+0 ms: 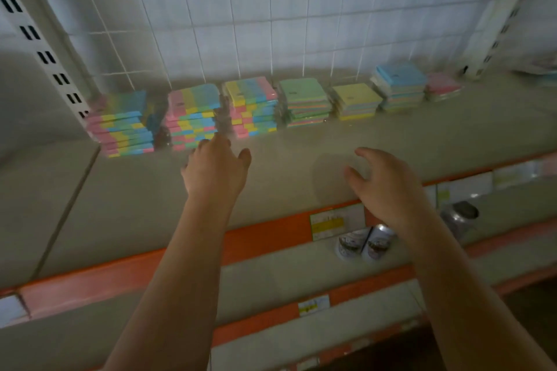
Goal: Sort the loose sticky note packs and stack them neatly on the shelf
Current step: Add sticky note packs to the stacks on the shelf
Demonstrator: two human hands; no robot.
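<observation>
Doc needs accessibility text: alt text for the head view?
Two bare hands, left hand and right hand, reach empty over a beige shelf toward a row of stacked pastel sticky note packs against a white wire grid back. Left fingertips are at the second stack.

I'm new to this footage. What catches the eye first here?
A row of pastel sticky note stacks lines the back of the shelf against a white wire grid. In front, the left hand reaches toward a striped stack, and the right hand hovers open, empty.

Two cans [364, 242] on the lower shelf beneath a yellow price label [328, 224], wire grid [241, 9] behind
</observation>
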